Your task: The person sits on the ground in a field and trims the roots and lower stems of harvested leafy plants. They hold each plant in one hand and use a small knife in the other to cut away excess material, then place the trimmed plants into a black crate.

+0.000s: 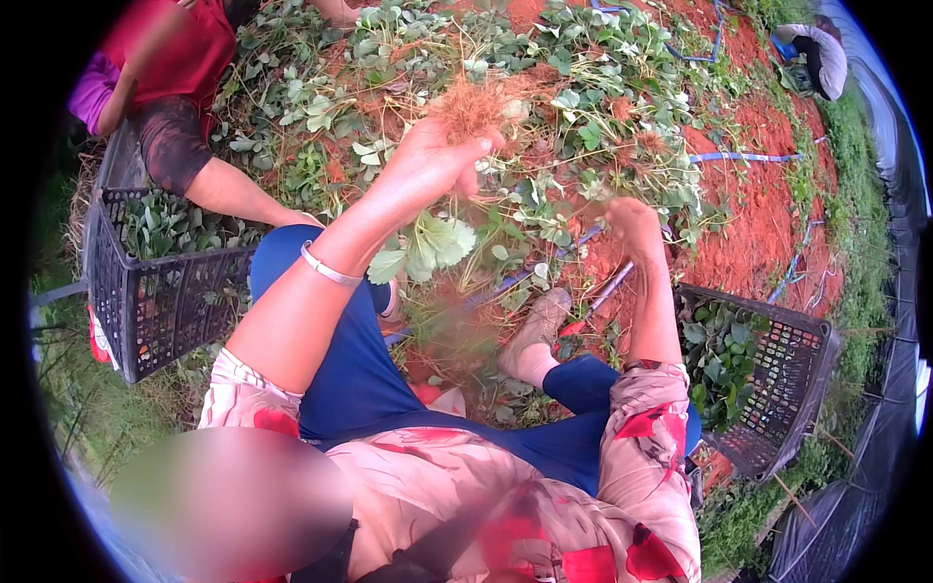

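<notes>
My left hand is closed around a bunch of strawberry plants, with its reddish-brown fibrous roots sticking up and out above the fingers. The bunch's green leaves hang down below the hand. To the right, my right hand is raised over the plants with its fingers curled; whether something thin is between the fingertips cannot be told. Beneath and beyond both hands, uprooted strawberry plants with leaves, runners and roots lie heaped on red soil.
A black plastic crate with leafy plants stands at the left, another crate at the right. A co-worker's leg reaches in from the upper left. Another person crouches far off. A blue hose crosses the soil.
</notes>
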`<state>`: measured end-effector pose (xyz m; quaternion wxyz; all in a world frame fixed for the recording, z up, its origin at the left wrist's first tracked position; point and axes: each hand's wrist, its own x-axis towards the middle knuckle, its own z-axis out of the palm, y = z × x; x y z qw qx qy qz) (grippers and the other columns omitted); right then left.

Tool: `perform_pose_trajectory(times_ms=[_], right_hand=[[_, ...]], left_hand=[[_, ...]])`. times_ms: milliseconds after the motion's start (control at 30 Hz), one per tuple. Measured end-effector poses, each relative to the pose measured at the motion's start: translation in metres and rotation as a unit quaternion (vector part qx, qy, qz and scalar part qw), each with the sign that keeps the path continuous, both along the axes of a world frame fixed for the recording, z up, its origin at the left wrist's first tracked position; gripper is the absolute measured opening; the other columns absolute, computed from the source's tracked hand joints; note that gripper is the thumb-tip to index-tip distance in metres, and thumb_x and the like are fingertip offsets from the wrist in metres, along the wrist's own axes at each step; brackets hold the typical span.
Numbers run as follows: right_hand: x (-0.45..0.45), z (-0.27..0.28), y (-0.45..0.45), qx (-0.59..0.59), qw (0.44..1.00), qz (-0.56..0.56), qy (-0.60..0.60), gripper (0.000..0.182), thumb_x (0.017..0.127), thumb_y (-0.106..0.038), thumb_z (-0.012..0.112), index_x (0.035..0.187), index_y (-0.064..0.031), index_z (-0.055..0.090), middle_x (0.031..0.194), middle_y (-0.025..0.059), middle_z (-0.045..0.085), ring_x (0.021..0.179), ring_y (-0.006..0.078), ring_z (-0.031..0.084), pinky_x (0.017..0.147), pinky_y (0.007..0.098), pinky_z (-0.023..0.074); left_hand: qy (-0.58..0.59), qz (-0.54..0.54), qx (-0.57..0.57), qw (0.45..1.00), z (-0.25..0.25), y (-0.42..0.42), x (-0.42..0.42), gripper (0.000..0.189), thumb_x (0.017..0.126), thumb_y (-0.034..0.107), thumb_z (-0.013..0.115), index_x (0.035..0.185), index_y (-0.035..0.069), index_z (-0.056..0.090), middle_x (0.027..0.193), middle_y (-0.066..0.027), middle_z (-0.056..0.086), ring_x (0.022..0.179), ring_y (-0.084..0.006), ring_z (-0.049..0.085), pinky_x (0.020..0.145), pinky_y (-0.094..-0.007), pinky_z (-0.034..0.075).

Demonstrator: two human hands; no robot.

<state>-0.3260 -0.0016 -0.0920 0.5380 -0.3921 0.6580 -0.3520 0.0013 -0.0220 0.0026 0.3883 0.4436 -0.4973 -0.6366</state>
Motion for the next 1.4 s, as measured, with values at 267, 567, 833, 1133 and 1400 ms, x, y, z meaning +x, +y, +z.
perform_pose_trajectory(times_ms=[267,567,833,1133,1400], right_hand=[[0.032,0.117,0.035,-0.072,0.989,0.083,-0.095,0.011,0.080,-0.008,0.059,0.084,0.0017,0.062,0.065,0.0036,0.059,0.041,0.0016,0.036,0.038,0.0148,0.0266],[0.073,0.142,0.068,-0.042,0.989,0.108,-0.095,0.011,0.079,-0.008,0.058,0.082,0.0025,0.061,0.064,0.0045,0.058,0.042,0.0041,0.035,0.041,0.0165,0.0263],[0.079,0.150,0.074,-0.027,0.989,0.120,-0.078,0.011,0.079,-0.006,0.056,0.085,0.0016,0.062,0.066,0.0042,0.060,0.044,0.0030,0.043,0.040,0.0169,0.0366],[0.099,0.125,0.068,-0.234,0.786,0.100,0.564,0.014,0.072,-0.014,0.055,0.069,-0.0007,0.053,0.068,0.0182,0.056,0.070,0.0355,0.056,0.062,0.0428,0.0432],[0.077,0.105,0.067,-0.235,0.929,0.016,0.287,0.033,0.077,-0.024,0.060,0.103,-0.0026,0.060,0.091,0.0114,0.063,0.073,0.0152,0.057,0.067,0.0296,0.0455]], left_hand=[[0.105,-0.099,-0.044,0.989,0.007,-0.001,-0.034,0.025,0.082,0.009,0.054,0.105,0.002,0.053,0.095,-0.0029,0.060,0.061,-0.0064,0.050,0.056,-0.0207,0.042],[0.089,-0.291,-0.057,0.951,-0.006,0.019,-0.056,0.038,0.081,0.011,0.058,0.116,0.005,0.045,0.097,-0.0014,0.057,0.081,-0.0091,0.050,0.070,-0.0255,0.044],[0.134,-0.277,-0.119,0.944,-0.012,0.022,-0.049,0.032,0.080,0.014,0.061,0.108,0.002,0.052,0.095,-0.0024,0.059,0.079,-0.0102,0.052,0.068,-0.0276,0.044],[-0.085,-0.154,-0.294,0.939,-0.024,0.010,-0.048,0.014,0.078,0.012,0.061,0.087,0.001,0.061,0.078,-0.0033,0.063,0.075,-0.0136,0.057,0.069,-0.0325,0.045],[0.095,-0.173,-0.029,0.980,0.009,0.009,-0.025,0.035,0.080,0.013,0.058,0.113,0.006,0.047,0.095,-0.0042,0.060,0.071,-0.0103,0.053,0.060,-0.0235,0.044]])
